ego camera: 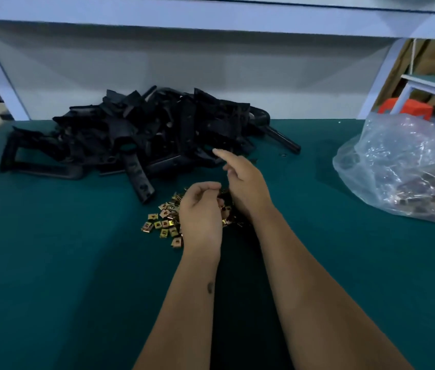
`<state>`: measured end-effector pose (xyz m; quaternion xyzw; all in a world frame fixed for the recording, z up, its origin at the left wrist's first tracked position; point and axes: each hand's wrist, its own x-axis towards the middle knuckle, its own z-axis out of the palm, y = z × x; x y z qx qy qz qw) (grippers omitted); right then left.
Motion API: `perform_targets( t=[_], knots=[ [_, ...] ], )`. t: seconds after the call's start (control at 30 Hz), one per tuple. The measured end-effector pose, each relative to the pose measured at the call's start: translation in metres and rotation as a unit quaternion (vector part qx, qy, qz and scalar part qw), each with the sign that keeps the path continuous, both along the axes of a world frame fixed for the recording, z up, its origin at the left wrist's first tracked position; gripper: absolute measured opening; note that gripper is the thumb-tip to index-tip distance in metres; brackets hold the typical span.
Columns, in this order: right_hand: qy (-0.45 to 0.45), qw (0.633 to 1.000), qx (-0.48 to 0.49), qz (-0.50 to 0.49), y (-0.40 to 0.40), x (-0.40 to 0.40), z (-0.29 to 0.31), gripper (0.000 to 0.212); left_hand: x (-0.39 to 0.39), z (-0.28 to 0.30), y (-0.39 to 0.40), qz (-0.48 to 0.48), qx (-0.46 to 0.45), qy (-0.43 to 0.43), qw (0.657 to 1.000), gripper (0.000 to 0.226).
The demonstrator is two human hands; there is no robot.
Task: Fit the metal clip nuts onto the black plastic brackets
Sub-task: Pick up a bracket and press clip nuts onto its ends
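**Clip nuts and brackets: both stocks within reach, nothing fitted yet**

Worktop: green mat, wide bare area toward the person; probably the assembly zone.

Heap of black plastic brackets: largest item, dumped loose at the back left of centre. Long slotted pieces stick out at all angles, one strip reaching forward toward the nuts. Judged unsorted stock, set just beyond the nuts so either hand can draw from it.

Clear plastic bag: far right, well apart from the heap, crumpled and open-looking. Small metal parts show through; likely the reserve of nuts.

Right hand: raised over the near edge of the heap, index finger extended toward a bracket, other fingers loosely bent. Holds nothing I can see. Reads as a reach for the next bracket.

Left hand: over the nut pile, fingers curled inward with tips drawn together. Whether a nut is pinched there I cannot tell; the palm faces away.

Metal clip nuts: small brassy squares in a loose scatter directly before the person, partly under both hands.
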<state>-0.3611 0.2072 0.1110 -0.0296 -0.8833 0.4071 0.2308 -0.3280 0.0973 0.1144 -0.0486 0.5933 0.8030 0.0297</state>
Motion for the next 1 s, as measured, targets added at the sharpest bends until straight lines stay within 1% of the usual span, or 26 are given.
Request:
perform_targets(
  t=[0.07,0.13,0.17,0.2,0.27,0.33,0.43,0.5,0.57,0.63,0.7,0.73,0.83,0.87,0.93,0.97,1.0],
  knots=[
    [0.033,0.995,-0.090,-0.009,0.000,0.001,-0.001,0.036,-0.001,0.001,0.000,-0.003,0.000,-0.001,1.000,0.027],
    [0.107,0.973,-0.187,-0.077,0.002,0.005,0.001,0.017,-0.001,0.002,0.000,-0.009,0.001,-0.004,1.000,0.027],
    [0.147,0.953,-0.231,-0.128,0.004,0.006,0.003,0.016,-0.001,0.002,0.000,-0.011,0.006,-0.006,1.000,0.027],
    [0.179,0.927,-0.274,-0.181,0.008,0.007,0.003,0.021,-0.001,0.003,0.000,-0.013,0.010,-0.008,1.000,0.027],
    [0.213,0.865,-0.377,-0.255,0.016,0.011,0.005,0.027,-0.002,0.004,-0.002,-0.019,0.015,-0.012,1.000,0.028],
    [0.227,0.811,-0.465,-0.274,0.021,0.017,0.007,0.026,-0.001,0.003,-0.004,-0.026,0.021,-0.013,0.999,0.026],
    [0.233,0.773,-0.532,-0.255,0.020,0.027,0.007,0.019,0.000,0.005,-0.005,-0.032,0.028,-0.017,0.999,0.025],
    [0.230,0.753,-0.572,-0.232,0.016,0.035,0.006,0.022,0.001,0.009,-0.006,-0.027,0.073,-0.035,0.996,0.021],
    [0.219,0.749,-0.592,-0.199,0.011,0.043,0.005,0.023,0.003,0.016,-0.010,-0.032,0.152,-0.059,0.986,0.018],
    [0.209,0.768,-0.587,-0.148,0.005,0.052,0.005,0.020,0.004,0.017,-0.018,-0.056,0.216,-0.048,0.974,0.027],
    [0.199,0.791,-0.571,-0.096,0.000,0.060,0.005,0.023,0.004,0.016,-0.027,-0.070,0.223,-0.016,0.972,0.034],
    [0.194,0.801,-0.562,-0.071,-0.003,0.064,0.005,0.025,0.005,0.016,-0.032,-0.068,0.199,0.002,0.978,0.033],
    [0.178,0.822,-0.541,-0.003,-0.008,0.071,0.006,0.028,0.007,0.016,-0.051,-0.054,0.081,0.063,0.993,0.018],
    [0.173,0.822,-0.543,0.015,-0.008,0.072,0.007,0.030,0.006,0.017,-0.058,-0.054,0.053,0.070,0.995,0.021],
    [0.162,0.821,-0.546,0.041,-0.008,0.074,0.008,0.034,0.006,0.019,-0.073,-0.069,0.014,0.060,0.996,0.043],
    [0.159,0.822,-0.544,0.052,-0.007,0.074,0.008,0.035,0.005,0.020,-0.079,-0.088,0.000,0.055,0.995,0.049],
    [0.158,0.824,-0.541,0.063,-0.007,0.075,0.009,0.036,0.005,0.021,-0.085,-0.113,-0.013,0.057,0.992,0.048]
  ],
)
